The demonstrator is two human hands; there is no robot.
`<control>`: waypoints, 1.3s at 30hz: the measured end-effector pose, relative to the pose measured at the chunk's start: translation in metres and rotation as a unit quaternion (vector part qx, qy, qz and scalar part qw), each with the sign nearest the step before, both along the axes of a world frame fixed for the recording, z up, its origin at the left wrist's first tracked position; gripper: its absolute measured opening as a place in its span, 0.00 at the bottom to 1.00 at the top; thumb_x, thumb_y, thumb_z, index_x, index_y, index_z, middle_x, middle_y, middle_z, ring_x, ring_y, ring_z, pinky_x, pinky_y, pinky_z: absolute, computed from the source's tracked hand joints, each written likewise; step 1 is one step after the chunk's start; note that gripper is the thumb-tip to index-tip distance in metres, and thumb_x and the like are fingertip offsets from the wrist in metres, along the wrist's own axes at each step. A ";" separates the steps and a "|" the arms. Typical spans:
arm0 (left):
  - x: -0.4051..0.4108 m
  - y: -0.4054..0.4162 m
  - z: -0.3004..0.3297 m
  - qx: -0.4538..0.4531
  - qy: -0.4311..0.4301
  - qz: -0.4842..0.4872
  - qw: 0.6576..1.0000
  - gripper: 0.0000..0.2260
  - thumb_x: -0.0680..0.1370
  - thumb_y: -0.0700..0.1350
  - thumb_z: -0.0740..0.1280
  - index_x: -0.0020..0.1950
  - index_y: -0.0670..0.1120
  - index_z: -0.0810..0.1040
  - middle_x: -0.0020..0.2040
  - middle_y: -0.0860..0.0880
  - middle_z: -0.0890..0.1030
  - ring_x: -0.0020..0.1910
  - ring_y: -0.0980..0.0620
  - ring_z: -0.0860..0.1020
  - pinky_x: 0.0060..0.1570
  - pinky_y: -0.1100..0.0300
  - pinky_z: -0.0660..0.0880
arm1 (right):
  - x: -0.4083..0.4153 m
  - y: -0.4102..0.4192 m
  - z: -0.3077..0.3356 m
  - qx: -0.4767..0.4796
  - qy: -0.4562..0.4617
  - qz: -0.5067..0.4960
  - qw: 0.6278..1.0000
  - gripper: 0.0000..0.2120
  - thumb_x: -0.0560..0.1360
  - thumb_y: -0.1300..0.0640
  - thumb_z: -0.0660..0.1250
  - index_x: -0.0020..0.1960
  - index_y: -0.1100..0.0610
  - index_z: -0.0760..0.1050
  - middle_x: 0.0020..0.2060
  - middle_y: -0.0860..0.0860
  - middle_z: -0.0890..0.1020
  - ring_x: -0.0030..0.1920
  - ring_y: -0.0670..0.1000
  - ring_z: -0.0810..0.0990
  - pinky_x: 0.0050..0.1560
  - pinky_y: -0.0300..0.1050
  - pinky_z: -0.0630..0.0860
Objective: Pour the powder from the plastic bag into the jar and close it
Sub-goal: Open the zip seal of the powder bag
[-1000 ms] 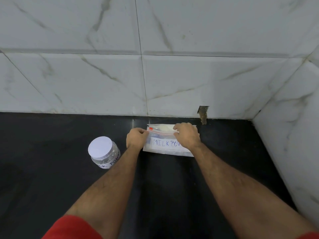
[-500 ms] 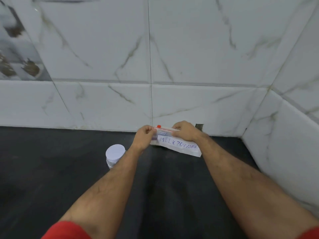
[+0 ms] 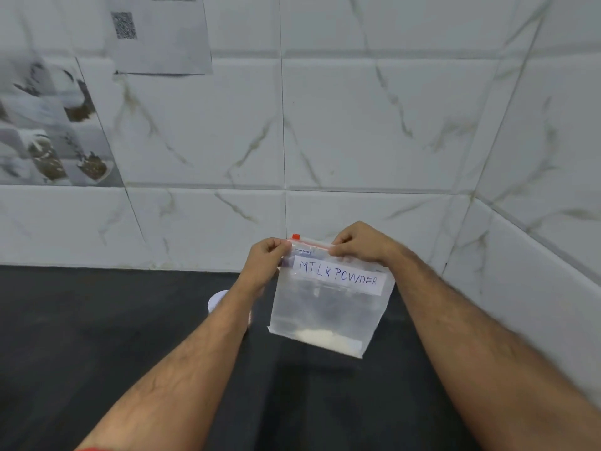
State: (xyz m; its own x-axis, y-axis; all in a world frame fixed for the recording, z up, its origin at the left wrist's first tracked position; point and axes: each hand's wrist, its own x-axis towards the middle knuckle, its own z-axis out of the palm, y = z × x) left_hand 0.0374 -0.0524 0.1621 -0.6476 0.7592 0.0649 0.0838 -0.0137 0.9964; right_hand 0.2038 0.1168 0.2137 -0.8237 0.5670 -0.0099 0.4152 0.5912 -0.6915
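- The left hand (image 3: 267,255) and right hand (image 3: 359,244) pinch the top of the plastic bag (image 3: 328,307), which hangs above the dark counter (image 3: 97,336).
- The bag looks soft and light, so the top edge is the best place to hold it.
- The powder (image 3: 320,337) sits at the bottom.
- The jar (image 3: 217,301) stands behind the left arm, mostly hidden.

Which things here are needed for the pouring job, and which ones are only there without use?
Needed:
- bag, held up at its top edge by left hand and right hand
- powder at the bag's bottom
- jar, mostly hidden behind the left arm

Not needed:
- paper with a QR code on the wall
- picture tile
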 end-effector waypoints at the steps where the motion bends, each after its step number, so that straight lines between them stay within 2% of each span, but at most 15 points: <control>1: 0.003 -0.004 -0.002 -0.002 -0.001 0.000 1.000 0.09 0.80 0.45 0.66 0.42 0.45 0.79 0.40 0.44 0.83 0.35 0.50 0.78 0.33 0.58 0.72 | 0.002 -0.003 -0.001 0.000 -0.007 0.003 1.000 0.07 0.73 0.57 0.76 0.37 0.55 0.84 0.31 0.48 0.82 0.35 0.44 0.76 0.41 0.40 0.71; 5: 0.017 -0.016 -0.015 -0.014 -0.006 0.008 1.000 0.09 0.81 0.43 0.66 0.41 0.44 0.79 0.35 0.48 0.80 0.26 0.58 0.74 0.27 0.67 0.70 | 0.007 -0.010 -0.015 0.004 -0.052 0.017 0.999 0.04 0.73 0.57 0.76 0.40 0.56 0.86 0.33 0.47 0.83 0.36 0.46 0.77 0.44 0.43 0.73; 9: 0.022 -0.021 -0.027 -0.003 -0.007 0.017 1.000 0.05 0.80 0.41 0.67 0.47 0.40 0.80 0.39 0.46 0.82 0.32 0.55 0.76 0.28 0.69 0.71 | 0.009 -0.017 -0.029 0.013 -0.062 0.014 0.998 0.04 0.73 0.59 0.75 0.45 0.59 0.87 0.35 0.48 0.83 0.36 0.45 0.77 0.42 0.41 0.73; 11: 0.024 -0.023 -0.028 0.003 -0.009 0.019 1.000 0.05 0.80 0.41 0.68 0.49 0.40 0.80 0.39 0.49 0.83 0.33 0.56 0.78 0.30 0.69 0.73 | 0.010 -0.020 -0.032 0.016 -0.062 0.012 0.998 0.03 0.73 0.59 0.75 0.45 0.58 0.86 0.34 0.48 0.83 0.36 0.46 0.78 0.43 0.41 0.74; 13: 0.024 -0.025 -0.027 0.007 -0.009 0.017 1.000 0.05 0.80 0.40 0.68 0.48 0.39 0.80 0.37 0.53 0.84 0.33 0.57 0.79 0.32 0.68 0.74 | 0.009 -0.020 -0.033 0.020 -0.064 0.009 0.998 0.02 0.73 0.59 0.74 0.44 0.56 0.86 0.34 0.46 0.84 0.37 0.46 0.79 0.44 0.42 0.75; 18: 0.025 -0.029 -0.024 0.006 -0.007 0.029 1.000 0.03 0.79 0.39 0.69 0.46 0.40 0.79 0.35 0.52 0.83 0.30 0.57 0.79 0.29 0.69 0.73 | -0.001 -0.028 -0.032 0.042 -0.049 0.009 0.998 0.03 0.73 0.59 0.74 0.47 0.57 0.85 0.38 0.47 0.84 0.39 0.46 0.80 0.46 0.42 0.77; 20: 0.027 -0.029 -0.023 -0.001 -0.007 0.027 1.000 0.04 0.79 0.40 0.69 0.47 0.39 0.79 0.35 0.52 0.83 0.30 0.57 0.78 0.27 0.70 0.72 | -0.008 -0.035 -0.032 0.043 -0.018 0.002 0.999 0.04 0.73 0.59 0.74 0.47 0.57 0.86 0.39 0.46 0.84 0.40 0.44 0.80 0.45 0.39 0.76; 25: 0.026 -0.030 -0.020 -0.005 -0.010 0.019 1.000 0.04 0.79 0.40 0.69 0.46 0.41 0.80 0.39 0.46 0.82 0.34 0.53 0.77 0.27 0.71 0.71 | -0.029 -0.054 -0.031 0.030 0.036 0.019 0.999 0.05 0.74 0.58 0.74 0.48 0.58 0.86 0.42 0.49 0.85 0.42 0.44 0.79 0.47 0.40 0.74; 28: 0.023 -0.030 -0.020 -0.006 -0.019 0.009 1.000 0.04 0.79 0.40 0.69 0.45 0.42 0.80 0.39 0.46 0.82 0.33 0.54 0.77 0.27 0.71 0.71 | -0.040 -0.064 -0.033 0.034 0.044 0.030 0.998 0.06 0.75 0.58 0.74 0.49 0.60 0.86 0.43 0.52 0.86 0.43 0.46 0.80 0.48 0.40 0.75; 33: 0.019 -0.030 -0.026 -0.013 -0.017 0.008 1.000 0.04 0.79 0.41 0.69 0.45 0.42 0.79 0.38 0.47 0.81 0.32 0.55 0.76 0.27 0.70 0.71 | -0.048 -0.070 -0.035 0.042 0.024 0.020 0.999 0.06 0.75 0.59 0.72 0.46 0.61 0.85 0.35 0.47 0.82 0.38 0.45 0.78 0.40 0.38 0.74; 37: 0.013 -0.027 -0.033 -0.025 -0.007 0.008 1.000 0.06 0.79 0.42 0.68 0.42 0.45 0.79 0.35 0.50 0.79 0.33 0.54 0.74 0.31 0.65 0.70 | -0.053 -0.072 -0.036 0.079 -0.012 0.017 0.997 0.06 0.76 0.59 0.69 0.41 0.54 0.82 0.38 0.47 0.83 0.45 0.50 0.82 0.52 0.49 0.80; 39: 0.011 -0.025 -0.035 -0.028 -0.005 0.009 1.000 0.06 0.79 0.42 0.68 0.42 0.45 0.79 0.36 0.50 0.79 0.34 0.53 0.74 0.32 0.65 0.70 | -0.054 -0.072 -0.036 0.087 -0.028 0.017 0.996 0.07 0.76 0.60 0.67 0.41 0.54 0.82 0.40 0.48 0.85 0.48 0.51 0.83 0.53 0.50 0.80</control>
State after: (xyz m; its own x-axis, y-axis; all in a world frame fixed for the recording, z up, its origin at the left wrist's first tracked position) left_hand 0.0480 -0.0776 0.1272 -0.6619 0.7494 0.0170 0.0742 0.0429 0.9963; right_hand 0.1494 0.0449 0.1779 -0.8429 0.5367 0.0391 0.4287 0.7137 -0.5540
